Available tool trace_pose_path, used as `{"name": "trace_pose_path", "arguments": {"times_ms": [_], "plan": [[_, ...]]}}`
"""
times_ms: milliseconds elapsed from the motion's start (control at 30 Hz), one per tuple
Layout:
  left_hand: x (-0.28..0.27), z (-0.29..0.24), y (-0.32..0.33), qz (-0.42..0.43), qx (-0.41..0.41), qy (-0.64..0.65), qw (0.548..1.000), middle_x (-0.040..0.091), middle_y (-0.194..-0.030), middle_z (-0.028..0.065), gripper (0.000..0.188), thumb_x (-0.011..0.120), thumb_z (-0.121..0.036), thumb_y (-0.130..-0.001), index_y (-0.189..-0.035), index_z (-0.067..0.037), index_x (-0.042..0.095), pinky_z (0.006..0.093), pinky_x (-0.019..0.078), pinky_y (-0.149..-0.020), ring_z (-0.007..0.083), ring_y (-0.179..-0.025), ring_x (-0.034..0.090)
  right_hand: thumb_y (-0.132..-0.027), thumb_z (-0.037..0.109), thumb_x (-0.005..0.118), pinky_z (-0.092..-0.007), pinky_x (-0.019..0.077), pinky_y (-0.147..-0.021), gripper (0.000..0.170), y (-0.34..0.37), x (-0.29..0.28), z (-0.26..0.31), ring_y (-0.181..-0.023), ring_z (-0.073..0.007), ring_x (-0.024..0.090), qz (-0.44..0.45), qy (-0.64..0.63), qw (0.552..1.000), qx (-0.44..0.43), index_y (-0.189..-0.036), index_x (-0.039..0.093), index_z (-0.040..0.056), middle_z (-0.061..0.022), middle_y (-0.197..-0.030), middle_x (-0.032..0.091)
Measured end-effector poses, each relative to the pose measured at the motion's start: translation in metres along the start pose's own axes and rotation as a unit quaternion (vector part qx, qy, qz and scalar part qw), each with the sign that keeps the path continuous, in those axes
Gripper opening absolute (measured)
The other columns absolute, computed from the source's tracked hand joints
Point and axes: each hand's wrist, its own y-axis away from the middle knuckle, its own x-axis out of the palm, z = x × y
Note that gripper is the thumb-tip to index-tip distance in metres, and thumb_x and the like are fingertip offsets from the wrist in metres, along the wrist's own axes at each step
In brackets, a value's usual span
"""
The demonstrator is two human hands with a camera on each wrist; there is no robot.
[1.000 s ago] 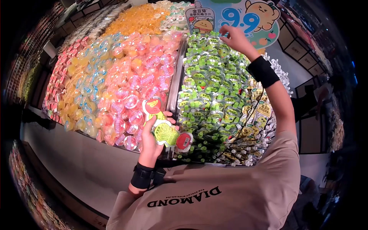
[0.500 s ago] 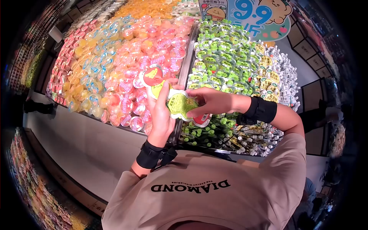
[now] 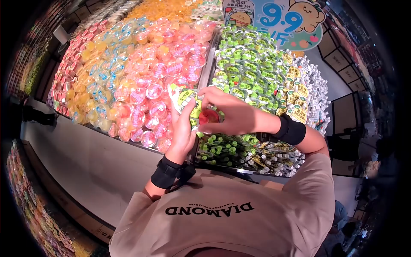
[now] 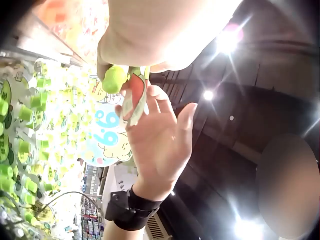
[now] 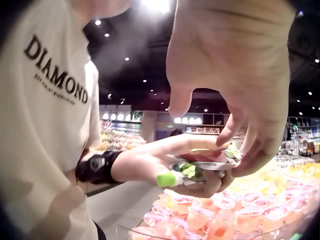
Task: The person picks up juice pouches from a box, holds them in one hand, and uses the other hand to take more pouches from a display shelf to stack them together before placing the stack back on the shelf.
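Note:
In the head view, my left hand [image 3: 182, 135] grips a stack of packages, its thumb across a green-and-white pouch [image 3: 187, 97]. A red round package [image 3: 209, 116] lies at the stack's right side. My right hand [image 3: 231, 113] is over that side, fingers bent and touching the packages. The left wrist view shows a lime-green cap [image 4: 115, 79] and a red-and-green package [image 4: 136, 92] below my left hand [image 4: 155, 35]; my right hand [image 4: 162, 145] faces it, palm visible, thumb spread. In the right wrist view, my right hand's fingertips [image 5: 235, 167] touch the package edges, thumb apart.
Pink cups [image 3: 145, 92] fill the bin on the left. Green-capped pouches [image 3: 244, 64] fill the right bin, beside white-capped ones [image 3: 314, 85]. A divider [image 3: 209, 68] runs between the bins. A 9.9 price sign [image 3: 282, 21] stands at the back.
My right hand came from the far green pouches to the stack, where its thumb and fingers held a green package; now the thumb is apart. The stack in my left hand has turned and looks more compact.

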Motion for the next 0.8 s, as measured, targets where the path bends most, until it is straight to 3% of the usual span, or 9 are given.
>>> {"name": "trace_pose_path", "arguments": {"times_ms": [33,67,133,167,333,433,533,667,800], "plan": [[0.002,-0.007,0.005,0.012,-0.021,0.027,0.999,0.060,-0.122,0.0065,0.044,0.062,-0.012,-0.098,-0.138,-0.006,0.045,0.0310,0.0528,-0.091,0.0159,-0.106,0.062,-0.082,0.032,0.082,-0.0278,0.0482,-0.076,0.052,-0.003,-0.004,0.004,-0.093,-0.0161,0.056,-0.015,-0.087,0.985,0.149,-0.114,0.053,0.0039,-0.0100,-0.114,0.053],[0.001,-0.007,0.005,0.015,-0.025,0.027,0.999,0.060,-0.122,0.0065,0.044,0.062,-0.012,-0.098,-0.138,-0.006,0.045,0.0310,0.0528,-0.091,0.0159,-0.106,0.062,-0.082,0.032,0.082,-0.0278,0.0482,-0.076,0.052,-0.008,-0.008,0.002,-0.093,-0.0161,0.056,-0.017,-0.085,0.984,0.153,-0.114,0.053,0.0039,-0.0100,-0.114,0.053],[0.003,-0.006,0.005,0.082,0.025,-0.089,0.992,0.059,-0.121,0.0065,0.053,0.065,0.000,-0.093,-0.140,-0.006,0.041,0.0293,0.0523,-0.091,0.0145,-0.108,0.061,-0.083,0.035,0.083,-0.0235,0.0457,-0.067,0.047,-0.016,-0.020,-0.006,-0.084,-0.0075,0.054,-0.060,-0.169,0.940,0.289,-0.108,0.057,0.0043,-0.0044,-0.107,0.053],[0.008,-0.007,0.005,0.098,0.022,-0.121,0.988,0.059,-0.121,0.0072,0.059,0.070,0.004,-0.088,-0.139,-0.006,0.042,0.0290,0.0527,-0.090,0.0148,-0.108,0.061,-0.084,0.035,0.082,-0.0213,0.0439,-0.062,0.042,-0.019,-0.020,-0.012,-0.075,-0.0046,0.053,-0.058,-0.204,0.929,0.304,-0.102,0.061,0.0042,-0.0011,-0.094,0.058],[0.013,0.001,0.005,0.113,0.013,-0.184,0.976,0.059,-0.122,0.0086,0.069,0.075,0.003,-0.083,-0.141,-0.005,0.040,0.0298,0.0541,-0.088,0.0154,-0.106,0.063,-0.083,0.028,0.083,-0.0212,0.0456,-0.062,0.038,-0.009,-0.014,-0.045,-0.072,-0.0055,0.058,0.008,-0.264,0.911,0.317,-0.101,0.062,0.0007,0.0013,-0.079,0.063],[0.013,0.002,0.004,0.086,0.006,-0.184,0.979,0.059,-0.123,0.0088,0.069,0.074,0.007,-0.082,-0.141,-0.004,0.039,0.0301,0.0536,-0.091,0.0164,-0.107,0.063,-0.085,0.016,0.080,-0.0214,0.0478,-0.064,0.027,0.000,-0.012,-0.046,-0.076,-0.0063,0.062,-0.038,-0.278,0.909,0.309,-0.099,0.064,-0.0003,-0.0012,-0.082,0.066],[0.017,0.002,0.000,0.096,0.005,-0.081,0.992,0.059,-0.124,0.0097,0.068,0.071,0.011,-0.083,-0.141,-0.004,0.039,0.0312,0.0535,-0.093,0.0179,-0.108,0.063,-0.086,0.014,0.079,-0.0215,0.0479,-0.064,0.029,0.003,-0.019,-0.043,-0.075,-0.0060,0.062,-0.076,-0.326,0.882,0.332,-0.105,0.063,-0.0006,-0.0010,-0.083,0.066],[0.017,0.005,0.000,0.076,0.003,-0.072,0.995,0.059,-0.126,0.0110,0.066,0.069,0.013,-0.083,-0.140,-0.004,0.039,0.0326,0.0536,-0.094,0.0195,-0.111,0.063,-0.088,0.015,0.077,-0.0207,0.0440,-0.064,0.030,0.002,-0.026,-0.042,-0.076,-0.0045,0.059,-0.167,-0.353,0.856,0.339,-0.110,0.062,0.0016,0.0010,-0.090,0.067],[0.023,0.003,0.003,0.079,0.043,-0.139,0.986,0.062,-0.119,0.0093,0.065,0.071,0.011,-0.083,-0.138,-0.004,0.040,0.0319,0.0545,-0.092,0.0181,-0.108,0.064,-0.089,0.016,0.076,-0.0220,0.0429,-0.065,0.026,0.003,-0.022,-0.048,-0.078,-0.0042,0.058,-0.057,-0.406,0.846,0.340,-0.110,0.063,0.0051,0.0020,-0.092,0.067]]}}
